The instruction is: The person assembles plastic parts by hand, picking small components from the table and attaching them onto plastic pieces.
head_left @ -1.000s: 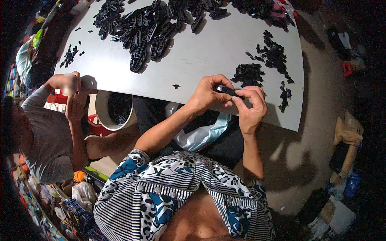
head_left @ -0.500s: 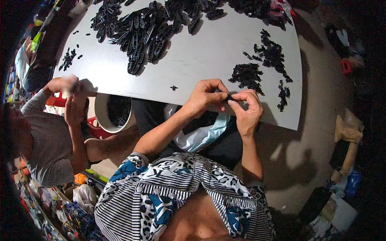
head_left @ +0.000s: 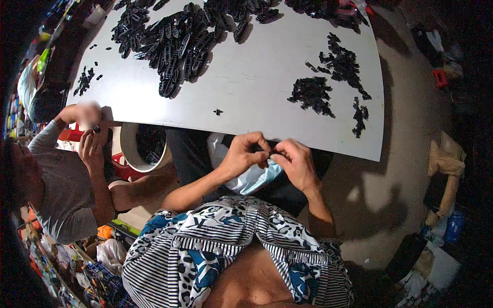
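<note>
Just off the near edge of the white table, my two hands meet over my lap. My left hand is closed in a pinch on a small black plastic piece. From the other side, my right hand pinches the same piece between thumb and fingers. Most of that piece is hidden by the fingertips. One small black part lies alone on the table beyond my left hand. Small heaps of black parts lie beyond my right hand.
A large pile of long black plastic pieces covers the far middle of the table. At the left, a co-worker's hands work near the table edge. A white bucket with black parts stands below. White plastic lies over my lap.
Both my hands have drawn back from over the table edge toward my body and slightly left, still pinching the black piece. The co-worker's hands have shifted a little.
</note>
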